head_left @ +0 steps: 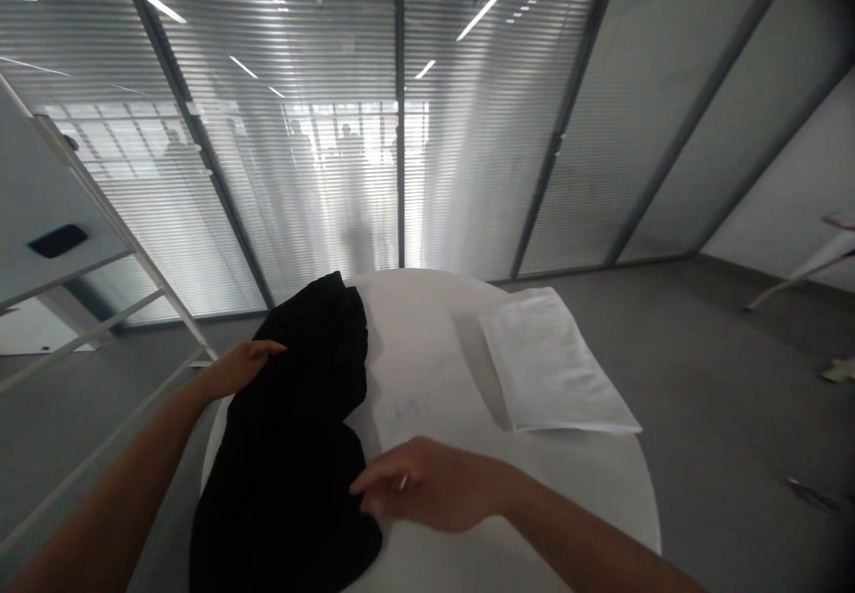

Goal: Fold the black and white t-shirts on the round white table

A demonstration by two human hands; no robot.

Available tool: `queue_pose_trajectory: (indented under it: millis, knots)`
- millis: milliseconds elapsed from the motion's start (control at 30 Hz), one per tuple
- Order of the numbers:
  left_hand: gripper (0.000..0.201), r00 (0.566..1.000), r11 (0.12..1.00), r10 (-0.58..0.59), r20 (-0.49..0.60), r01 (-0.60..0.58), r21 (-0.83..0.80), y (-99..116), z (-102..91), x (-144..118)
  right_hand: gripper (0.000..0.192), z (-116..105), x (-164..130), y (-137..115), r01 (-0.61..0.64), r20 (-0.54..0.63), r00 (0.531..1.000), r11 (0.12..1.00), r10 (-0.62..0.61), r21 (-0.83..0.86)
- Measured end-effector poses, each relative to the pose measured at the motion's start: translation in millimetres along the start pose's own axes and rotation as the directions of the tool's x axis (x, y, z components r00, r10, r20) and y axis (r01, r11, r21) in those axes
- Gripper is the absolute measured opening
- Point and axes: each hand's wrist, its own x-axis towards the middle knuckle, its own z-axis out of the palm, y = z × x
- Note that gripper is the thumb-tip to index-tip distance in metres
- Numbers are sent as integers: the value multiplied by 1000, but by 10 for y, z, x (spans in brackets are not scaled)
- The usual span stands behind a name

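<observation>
A black garment [294,450], dark and loosely heaped, lies along the left side of a round white table [427,335]. My left hand [244,366] rests at its left edge, with the index finger stretched out over the fabric; the thumb is mostly hidden. At the garment's right edge, near the front, my right hand [431,486] has thumb and fingers brought together in a pinch on the fabric, with a small gap showing behind the fingertips. A folded white cloth [554,361] lies flat on the table's right side, apart from both hands.
Behind the table runs a glass partition [468,148] with blinds and dark frames. A white board on a metal stand [100,210], with a black object [58,240] on it, is at left. Grey floor [721,397] surrounds the table; a pale furniture leg [775,290] appears far right.
</observation>
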Motion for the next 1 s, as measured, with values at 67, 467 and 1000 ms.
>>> queue_pose_trajectory:
  millis: [67,467,1000]
  knots:
    - [42,997,997,74,18,-74,3,172,124,26,36,-403,-363,151,-191,-397,916,933,57,-306]
    - [37,918,923,367,151,-380,67,2174,1427,40,25,-1695,-1641,1170,-950,-960,190,284,205,-127]
    - [13,897,838,416,-151,-442,-318,3110,2330,206,30,-1694,-1692,816,-397,-963,210,915,170,74]
